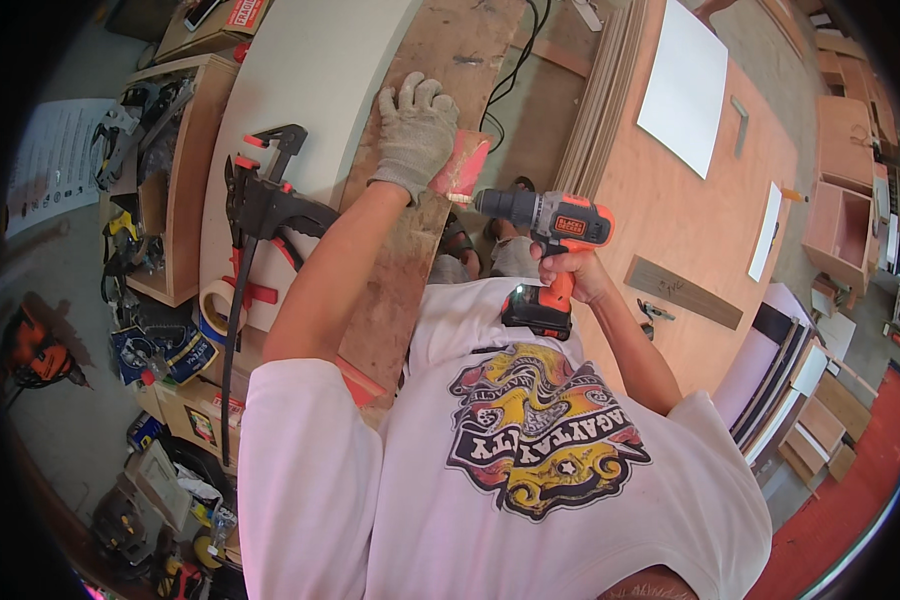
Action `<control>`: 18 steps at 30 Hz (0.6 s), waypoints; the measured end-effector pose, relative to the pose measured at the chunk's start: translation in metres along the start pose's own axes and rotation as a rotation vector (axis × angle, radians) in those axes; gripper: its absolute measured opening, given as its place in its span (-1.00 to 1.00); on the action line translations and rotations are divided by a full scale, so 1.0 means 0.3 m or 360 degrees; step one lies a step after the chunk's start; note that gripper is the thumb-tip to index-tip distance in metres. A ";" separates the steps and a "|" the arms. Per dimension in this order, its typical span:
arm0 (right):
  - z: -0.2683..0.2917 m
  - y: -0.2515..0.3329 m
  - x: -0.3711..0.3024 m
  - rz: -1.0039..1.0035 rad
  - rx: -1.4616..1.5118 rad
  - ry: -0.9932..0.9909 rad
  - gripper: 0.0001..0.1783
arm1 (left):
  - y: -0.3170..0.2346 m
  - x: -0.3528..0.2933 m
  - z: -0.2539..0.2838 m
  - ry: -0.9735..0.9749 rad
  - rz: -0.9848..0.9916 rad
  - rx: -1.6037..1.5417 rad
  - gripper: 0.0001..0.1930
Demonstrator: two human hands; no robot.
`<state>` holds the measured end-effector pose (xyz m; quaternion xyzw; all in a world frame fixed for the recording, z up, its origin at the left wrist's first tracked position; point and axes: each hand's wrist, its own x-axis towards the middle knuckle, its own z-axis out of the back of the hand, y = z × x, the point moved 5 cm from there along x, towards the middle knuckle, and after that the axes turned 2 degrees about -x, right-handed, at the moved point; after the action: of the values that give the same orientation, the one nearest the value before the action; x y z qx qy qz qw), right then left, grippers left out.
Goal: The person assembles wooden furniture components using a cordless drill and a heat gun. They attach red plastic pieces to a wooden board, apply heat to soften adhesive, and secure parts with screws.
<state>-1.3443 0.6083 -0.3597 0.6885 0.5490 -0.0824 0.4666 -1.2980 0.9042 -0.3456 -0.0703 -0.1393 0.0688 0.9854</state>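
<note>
My left hand [417, 128], in a grey knit glove, lies over the brown wooden plank [365, 290] at the edge of a long pale panel [300, 90]. Its fingers are spread, and nothing shows in them. Just right of the glove is a red-faced wooden piece [462, 165], partly covered by that hand. My bare right hand [578, 272] grips the handle of an orange and black cordless drill [574, 222], its battery low in front of my shirt. The drill's chuck points left toward the red-faced piece; whether its tip touches the wood I cannot tell.
Black and red bar clamps [270, 205] and a tape roll [217, 305] lie on the pale panel. Left stands a wooden tool box [198, 180]. At right, a plywood sheet [700, 240] carries white sheets [682, 85] and a brown strip [685, 292]. Black cables [515, 75] hang beyond the plank.
</note>
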 end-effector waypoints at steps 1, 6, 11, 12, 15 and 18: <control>-0.002 -0.001 0.002 0.0000 -0.0020 -0.0014 -0.52 | 0.002 0.001 0.000 -0.0019 -0.0006 0.0007 -0.80; -0.014 0.001 0.015 0.0003 0.0029 -0.0031 -0.58 | 0.007 0.009 -0.002 0.0040 -0.0002 -0.0008 -0.81; -0.013 -0.004 0.049 -0.0008 0.0003 0.0046 -0.59 | 0.004 0.011 0.013 0.0079 -0.0011 -0.0009 -0.82; -0.018 -0.014 0.041 -0.0019 -0.0018 0.0014 -0.58 | 0.002 0.003 0.015 0.0097 -0.0010 -0.0013 -0.82; -0.016 0.002 0.043 -0.0008 0.0057 -0.0009 -0.57 | 0.008 0.015 0.021 0.0086 -0.0017 -0.0043 -0.83; -0.009 0.023 0.047 0.0015 0.0158 -0.0010 -0.53 | 0.010 0.017 0.022 0.0045 -0.0054 -0.0086 -0.83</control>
<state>-1.3342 0.6203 -0.3632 0.7132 0.5395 -0.1097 0.4339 -1.2955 0.9088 -0.3385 -0.0954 -0.1284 0.0474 0.9860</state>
